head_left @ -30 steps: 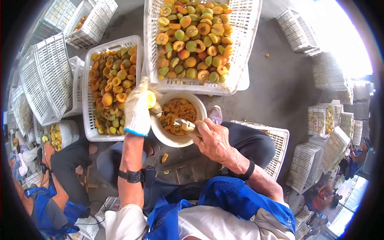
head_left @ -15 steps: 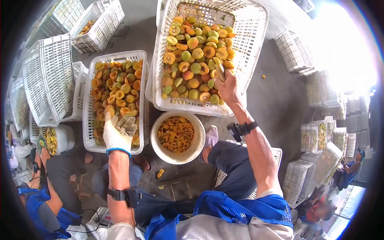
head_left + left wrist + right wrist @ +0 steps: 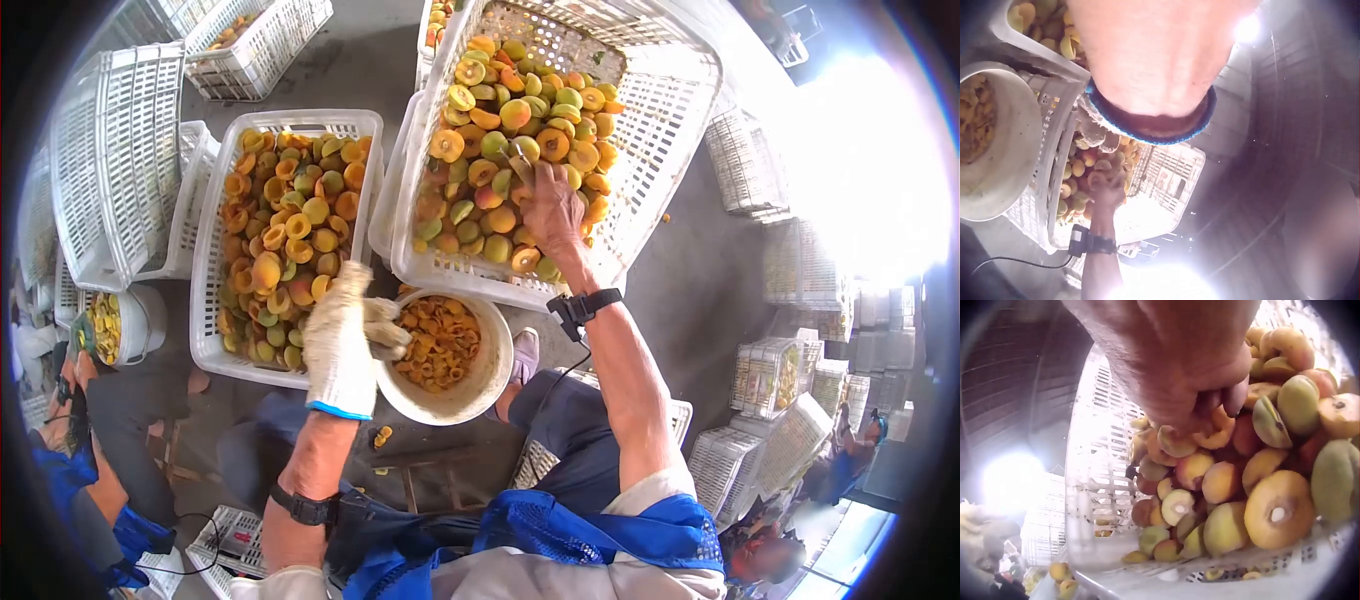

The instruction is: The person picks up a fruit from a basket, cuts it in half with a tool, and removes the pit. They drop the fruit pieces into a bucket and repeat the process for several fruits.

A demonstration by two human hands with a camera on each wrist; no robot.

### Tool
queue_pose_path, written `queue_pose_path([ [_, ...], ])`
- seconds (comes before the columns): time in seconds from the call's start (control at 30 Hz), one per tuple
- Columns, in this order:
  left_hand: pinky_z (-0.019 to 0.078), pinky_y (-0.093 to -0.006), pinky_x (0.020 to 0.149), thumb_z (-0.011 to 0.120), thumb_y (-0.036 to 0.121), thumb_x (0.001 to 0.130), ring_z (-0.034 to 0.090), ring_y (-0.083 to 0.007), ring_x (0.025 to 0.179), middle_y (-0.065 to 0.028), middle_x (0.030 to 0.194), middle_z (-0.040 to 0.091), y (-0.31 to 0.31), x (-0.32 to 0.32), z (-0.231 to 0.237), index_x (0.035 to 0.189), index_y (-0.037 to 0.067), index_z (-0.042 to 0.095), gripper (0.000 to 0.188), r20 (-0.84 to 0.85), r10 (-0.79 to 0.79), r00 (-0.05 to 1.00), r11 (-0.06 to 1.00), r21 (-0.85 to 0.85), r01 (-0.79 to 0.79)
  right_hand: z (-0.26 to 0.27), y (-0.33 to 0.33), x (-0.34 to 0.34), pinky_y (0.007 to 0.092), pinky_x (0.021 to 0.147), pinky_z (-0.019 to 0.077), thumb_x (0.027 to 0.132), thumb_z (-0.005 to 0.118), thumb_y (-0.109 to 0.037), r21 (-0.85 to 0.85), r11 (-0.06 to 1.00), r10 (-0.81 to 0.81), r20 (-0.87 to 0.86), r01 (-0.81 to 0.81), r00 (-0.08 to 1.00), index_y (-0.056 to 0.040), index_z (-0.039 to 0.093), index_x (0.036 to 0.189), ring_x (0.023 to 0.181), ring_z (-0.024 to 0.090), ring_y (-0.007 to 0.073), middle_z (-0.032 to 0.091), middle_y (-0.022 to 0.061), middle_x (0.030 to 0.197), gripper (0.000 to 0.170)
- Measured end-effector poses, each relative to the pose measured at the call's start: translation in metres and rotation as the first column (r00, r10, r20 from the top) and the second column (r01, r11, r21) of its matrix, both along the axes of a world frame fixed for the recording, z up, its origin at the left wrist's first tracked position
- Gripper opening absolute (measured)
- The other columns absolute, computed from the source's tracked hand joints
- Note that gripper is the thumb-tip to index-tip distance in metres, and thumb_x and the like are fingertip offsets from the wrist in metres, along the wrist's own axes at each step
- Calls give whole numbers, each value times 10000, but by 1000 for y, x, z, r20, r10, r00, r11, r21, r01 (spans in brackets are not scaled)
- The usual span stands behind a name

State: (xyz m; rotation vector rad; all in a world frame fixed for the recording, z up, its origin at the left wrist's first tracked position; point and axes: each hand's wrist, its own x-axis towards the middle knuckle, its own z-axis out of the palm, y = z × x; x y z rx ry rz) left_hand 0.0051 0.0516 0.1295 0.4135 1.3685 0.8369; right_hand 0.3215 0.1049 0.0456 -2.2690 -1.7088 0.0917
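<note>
My bare right hand [image 3: 553, 212] reaches into the large white crate [image 3: 690, 75] of halved peaches [image 3: 553, 145]. It grips a pitting knife [image 3: 522, 163], mostly covered by fingers and fruit. In the right wrist view, its curled fingers are right at an orange peach half [image 3: 1217, 430]. My left hand [image 3: 340, 335], in a whitish work glove with a blue cuff, hangs between the left crate [image 3: 205, 300] and the white bucket [image 3: 490, 385]. Its fingers are loose over the bucket's rim, with no fruit showing in them. Hollowed peach halves [image 3: 300, 228] fill the left crate; orange scraps [image 3: 437, 345] lie in the bucket.
Stacked white crates [image 3: 125, 180] stand at the left, others [image 3: 770, 375] along the right. A second person [image 3: 70, 490] sits at the left beside another bucket [image 3: 140, 325]. Fruit scraps [image 3: 382, 436] lie on the floor near my feet.
My left hand put a peach half into the left crate, then moved right to the bucket's edge. My right hand, with the pitting knife, went from over the bucket into the large crate.
</note>
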Motion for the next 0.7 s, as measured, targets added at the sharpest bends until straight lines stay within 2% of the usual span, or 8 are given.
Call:
queue_pose_path([
  [0.13,543,-280,437,598,459,1029,657,-173,517,-116,823,704,-16,9,-2,1290,-3,617,531,75,-207,975,978,-11,208,9,-17,-7,516,769,528,758,759,-145,87,996,17,-64,-11,998,-16,630,1253,929,684,419,668,212,1032,527],
  [0.23,545,-277,444,587,478,1030,668,-176,536,-111,824,706,-28,7,-43,1315,10,610,549,178,-211,961,977,25,210,19,-45,-19,358,721,520,725,837,-183,-17,990,-106,-745,140,659,49,652,1100,742,612,204,677,88,832,478],
  [0.3,536,-277,436,578,513,1025,682,-185,558,-115,858,719,-33,6,-88,1337,9,593,593,-46,-346,937,795,516,319,60,-70,-49,345,712,514,726,834,-153,-38,997,-70,-829,70,555,64,643,1093,746,597,179,658,74,826,467],
  [0.37,536,-281,431,533,541,1038,706,-195,600,-118,976,736,-30,17,-39,1363,10,570,624,221,-324,920,942,169,291,76,-88,-68,336,736,510,735,831,-99,-113,994,-108,-903,12,415,60,630,1101,777,588,145,650,57,854,446],
  [0.47,555,-289,469,454,552,1066,725,-186,685,-91,1053,722,-25,19,-23,1358,27,567,611,372,-404,836,913,100,396,104,-108,-98,335,774,506,753,820,-97,-4,966,152,-798,-258,583,49,628,1111,814,572,138,647,41,876,432],
  [0.6,573,-280,557,435,507,1086,714,-146,821,-77,1016,710,-26,31,-38,1308,30,599,551,97,-488,867,847,291,445,126,-117,-118,284,827,500,770,825,-89,-93,937,151,-761,-336,631,39,644,1090,863,540,84,660,28,889,390],
  [0.63,559,-280,536,438,490,1089,702,-147,770,-81,994,704,-31,33,-42,1318,31,591,535,210,-451,868,888,201,413,117,-119,-118,383,749,499,815,799,-165,62,954,231,-776,-293,587,51,591,1067,803,625,224,619,221,835,391],
  [0.7,507,-281,470,451,456,1092,650,-147,622,-79,901,679,-30,37,-17,1276,43,610,479,275,-373,886,926,55,373,125,-124,-112,409,730,499,838,785,-205,36,980,161,-718,-195,677,46,576,1037,783,636,295,619,232,811,383],
])
